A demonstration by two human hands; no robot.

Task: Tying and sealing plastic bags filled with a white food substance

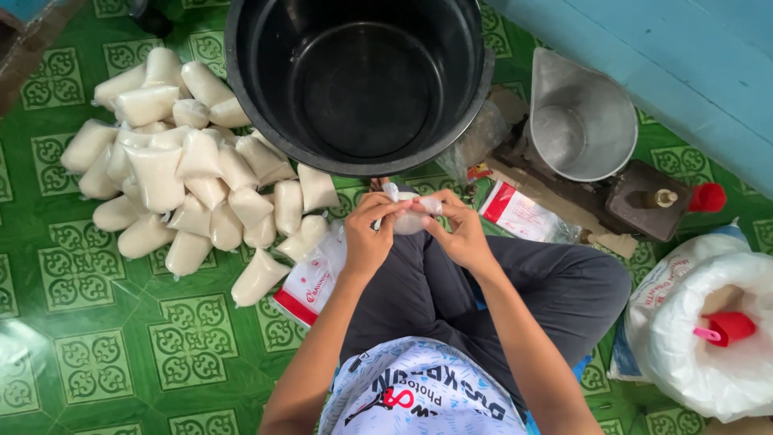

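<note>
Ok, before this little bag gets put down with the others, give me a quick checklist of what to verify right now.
1. Both hands on the bag: ok. The left hand and right hand both pinch the small filled bag at its top.
2. Bag closed: cannot tell. Fingers hide the neck.
3. Bag supported: ok. It is held above the lap, near the black tub.
4. Spills: ok. No grains show on the green tiled floor.
5. Room at the pile of filled bags: ok. Bare floor lies beside it.
6. Scale pan: ok, it looks empty.
</note>
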